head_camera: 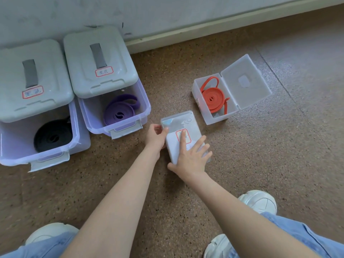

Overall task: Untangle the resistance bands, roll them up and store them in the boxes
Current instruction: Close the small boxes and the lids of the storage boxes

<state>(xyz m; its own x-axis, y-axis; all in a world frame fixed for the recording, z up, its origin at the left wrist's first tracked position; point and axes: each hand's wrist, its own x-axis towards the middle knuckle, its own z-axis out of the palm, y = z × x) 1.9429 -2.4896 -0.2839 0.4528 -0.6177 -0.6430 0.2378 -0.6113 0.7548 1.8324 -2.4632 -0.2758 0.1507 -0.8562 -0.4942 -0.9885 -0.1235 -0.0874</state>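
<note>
Here your right hand [191,155] lies flat on the lid of the small clear box [183,135] on the floor [260,146], fingers spread and straight, the index fingertip on the red-bordered label [183,135] in the middle of the lid. Your left hand [156,135] grips that box's left edge, thumb over the top near the far corner and fingers curled against the side. The lid is down; what the box holds cannot be made out through it.

Just beyond and to the right, a second small clear box [210,112] sits open, its hinged lid [245,84] folded back to the right. Inside it the orange resistance band [212,98] is coiled into a flat roll, with one loose loop standing up at the far side and a short end hanging over the box's right wall.

To your left, near the wall [167,13], two larger purple-tinted bins stand side by side, each with a grey lid slid back so the near half is uncovered. The right bin [143,107] holds the rolled purple resistance band [120,112]; the left bin [78,138] holds the rolled black resistance band [53,135]. Each grey lid carries a dark strip and a red-bordered label whose writing is too small to read.

Your white shoes [258,201] and blue jeans [297,237] show at the bottom of the view.
</note>
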